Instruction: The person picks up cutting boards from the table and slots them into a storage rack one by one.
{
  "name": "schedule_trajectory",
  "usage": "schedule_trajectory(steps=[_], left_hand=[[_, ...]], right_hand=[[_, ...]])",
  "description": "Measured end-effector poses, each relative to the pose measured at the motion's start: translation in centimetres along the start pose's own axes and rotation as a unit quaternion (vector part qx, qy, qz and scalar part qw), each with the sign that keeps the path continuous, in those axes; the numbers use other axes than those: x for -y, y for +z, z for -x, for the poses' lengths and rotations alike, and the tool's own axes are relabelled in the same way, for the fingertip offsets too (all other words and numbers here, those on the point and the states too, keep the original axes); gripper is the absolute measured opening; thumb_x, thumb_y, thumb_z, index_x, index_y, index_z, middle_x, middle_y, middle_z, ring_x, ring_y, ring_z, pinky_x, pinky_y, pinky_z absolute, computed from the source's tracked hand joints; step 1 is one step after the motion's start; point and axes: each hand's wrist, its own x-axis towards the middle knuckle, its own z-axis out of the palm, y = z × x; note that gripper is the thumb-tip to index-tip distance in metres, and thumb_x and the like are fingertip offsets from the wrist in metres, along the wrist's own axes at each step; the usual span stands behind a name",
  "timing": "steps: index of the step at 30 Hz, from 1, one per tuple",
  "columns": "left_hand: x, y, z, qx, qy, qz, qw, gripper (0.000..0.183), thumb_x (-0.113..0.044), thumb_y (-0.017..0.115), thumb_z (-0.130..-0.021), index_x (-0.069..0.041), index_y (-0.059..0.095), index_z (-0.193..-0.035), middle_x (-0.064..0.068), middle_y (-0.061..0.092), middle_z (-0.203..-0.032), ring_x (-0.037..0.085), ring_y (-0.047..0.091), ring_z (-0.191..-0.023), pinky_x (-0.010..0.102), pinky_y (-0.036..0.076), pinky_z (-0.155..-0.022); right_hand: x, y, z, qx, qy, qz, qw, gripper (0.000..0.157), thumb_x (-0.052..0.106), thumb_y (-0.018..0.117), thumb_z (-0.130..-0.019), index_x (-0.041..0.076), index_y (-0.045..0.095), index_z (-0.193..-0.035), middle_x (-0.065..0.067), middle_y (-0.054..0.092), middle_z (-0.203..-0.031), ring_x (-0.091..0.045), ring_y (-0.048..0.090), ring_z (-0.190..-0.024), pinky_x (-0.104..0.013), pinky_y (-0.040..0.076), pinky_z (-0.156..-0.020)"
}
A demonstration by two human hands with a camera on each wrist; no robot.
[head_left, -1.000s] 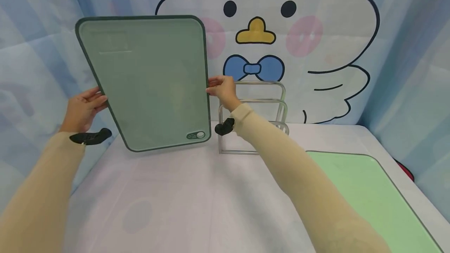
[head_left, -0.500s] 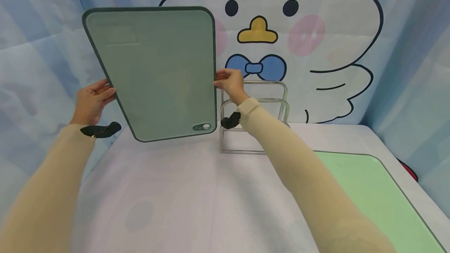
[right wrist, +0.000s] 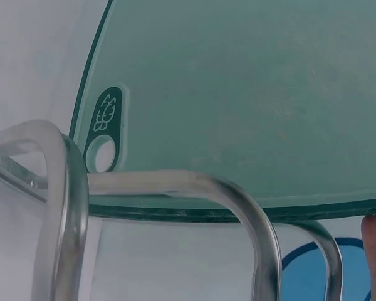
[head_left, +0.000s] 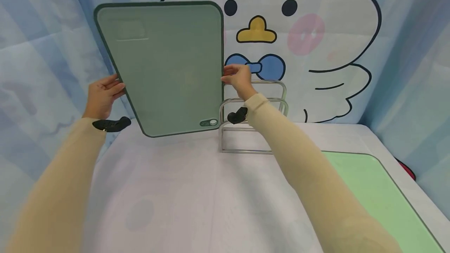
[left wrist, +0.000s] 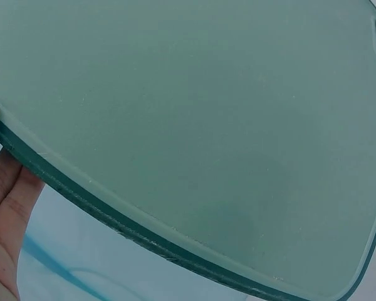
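Observation:
A grey-green cutting board (head_left: 168, 69) with a dark green rim is held up off the table, tilted slightly. Its hole and small printed oval are at the lower right corner. My left hand (head_left: 103, 95) pinches its left edge, and in the left wrist view the fingers (left wrist: 12, 207) lie behind the rim. My right hand (head_left: 239, 79) pinches the right edge. That lower right corner is at the left end of a silver wire rack (head_left: 246, 151). In the right wrist view one metal loop (right wrist: 169, 183) crosses in front of the board.
Lying on the right of the white table (head_left: 158, 190) is a light green board (head_left: 372, 190), partly covered by my right sleeve. A curtain (head_left: 334, 18) with a cartoon bird hangs behind the rack. Something red (head_left: 406, 169) shows past the table's right edge.
Both hands have moved right and up with the cutting board. Its lower right corner has gone from beside the rack to overlapping the rack's left end.

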Motion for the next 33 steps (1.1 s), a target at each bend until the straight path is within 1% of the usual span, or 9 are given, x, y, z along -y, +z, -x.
schedule_trajectory(steps=[5, 10, 13, 17, 24, 27, 29, 31, 33], left_hand=[[0.3, 0.7, -0.3, 0.003, -0.004, -0.024, 0.9997, 0.029, 0.011, 0.059, -0.084, -0.009, 0.072, -0.101, 0.003, 0.074, -0.083, 0.011, 0.07, -0.077, 0.021, 0.057, -0.067], [0.8, 1.2, -0.9, 0.008, -0.01, -0.029, 0.9995, 0.028, 0.011, 0.059, -0.084, -0.01, 0.072, -0.099, 0.002, 0.074, -0.082, 0.01, 0.07, -0.076, 0.02, 0.056, -0.067], [1.2, 1.4, -1.0, 0.002, -0.007, -0.05, 0.9987, 0.027, 0.008, 0.061, -0.084, -0.011, 0.072, -0.1, 0.0, 0.074, -0.082, 0.008, 0.069, -0.077, 0.019, 0.056, -0.068], [1.6, 1.8, -1.1, -0.003, -0.002, -0.063, 0.998, 0.029, 0.008, 0.06, -0.085, -0.01, 0.07, -0.106, -0.001, 0.074, -0.082, 0.007, 0.069, -0.077, 0.018, 0.056, -0.068], [2.3, 2.4, -1.6, 0.006, -0.001, -0.059, 0.9983, 0.03, 0.011, 0.056, -0.086, -0.01, 0.071, -0.102, 0.0, 0.073, -0.081, 0.008, 0.069, -0.076, 0.018, 0.056, -0.068], [2.6, 2.8, -1.6, 0.009, 0.001, -0.078, 0.9969, 0.038, 0.011, 0.056, -0.087, -0.002, 0.06, -0.122, -0.002, 0.073, -0.082, 0.007, 0.068, -0.076, 0.017, 0.055, -0.069], [2.8, 3.1, -1.7, 0.007, 0.0, -0.084, 0.9965, 0.046, 0.01, 0.056, -0.087, 0.006, 0.047, -0.133, -0.003, 0.073, -0.081, 0.006, 0.068, -0.076, 0.017, 0.055, -0.069], [2.9, 3.4, -1.7, 0.003, -0.002, -0.097, 0.9953, 0.054, 0.009, 0.055, -0.088, 0.013, 0.035, -0.137, -0.005, 0.072, -0.08, 0.005, 0.068, -0.075, 0.016, 0.055, -0.069], [3.1, 3.6, -1.8, -0.003, -0.007, -0.104, 0.9946, 0.055, 0.007, 0.056, -0.088, 0.013, 0.033, -0.138, -0.006, 0.072, -0.08, 0.004, 0.067, -0.075, 0.015, 0.054, -0.068]], right_hand=[[-0.1, -0.7, -0.2, 0.001, -0.006, 0.009, 1.0, 0.036, -0.008, 0.067, -0.081, -0.002, 0.063, -0.116, -0.021, 0.064, -0.112, -0.028, 0.066, -0.095, -0.031, 0.056, -0.082], [-0.3, -1.3, -0.4, -0.002, -0.002, 0.015, 1.0, 0.035, -0.007, 0.067, -0.082, -0.001, 0.063, -0.116, -0.019, 0.063, -0.112, -0.027, 0.066, -0.097, -0.031, 0.056, -0.084], [-0.5, -1.7, -0.5, -0.003, -0.005, 0.017, 1.0, 0.035, -0.007, 0.067, -0.081, -0.002, 0.064, -0.116, -0.02, 0.063, -0.112, -0.027, 0.066, -0.097, -0.031, 0.056, -0.084], [-0.6, -2.2, -0.6, -0.004, -0.011, 0.021, 1.0, 0.035, -0.007, 0.067, -0.081, -0.002, 0.063, -0.116, -0.02, 0.063, -0.11, -0.027, 0.066, -0.096, -0.032, 0.056, -0.085], [-0.7, -3.1, -0.6, -0.012, -0.006, 0.025, 1.0, 0.036, -0.007, 0.067, -0.081, -0.002, 0.063, -0.117, -0.02, 0.063, -0.11, -0.025, 0.066, -0.091, -0.034, 0.056, -0.084], [-0.6, -3.5, -0.6, -0.015, -0.001, 0.021, 1.0, 0.037, -0.008, 0.067, -0.081, -0.003, 0.063, -0.117, -0.016, 0.064, -0.104, -0.02, 0.066, -0.085, -0.035, 0.056, -0.084], [-0.6, -3.8, -0.7, -0.016, 0.003, 0.022, 1.0, 0.037, -0.008, 0.067, -0.081, -0.003, 0.062, -0.117, -0.013, 0.063, -0.1, -0.017, 0.064, -0.081, -0.035, 0.056, -0.085], [-0.6, -4.2, -0.7, -0.017, 0.008, 0.023, 1.0, 0.037, -0.008, 0.067, -0.081, -0.003, 0.062, -0.117, -0.01, 0.062, -0.096, -0.013, 0.063, -0.076, -0.035, 0.056, -0.084], [-0.6, -4.5, -0.7, -0.018, 0.01, 0.027, 0.999, 0.037, -0.008, 0.067, -0.081, -0.003, 0.062, -0.118, -0.01, 0.062, -0.097, -0.011, 0.062, -0.074, -0.035, 0.056, -0.084]])
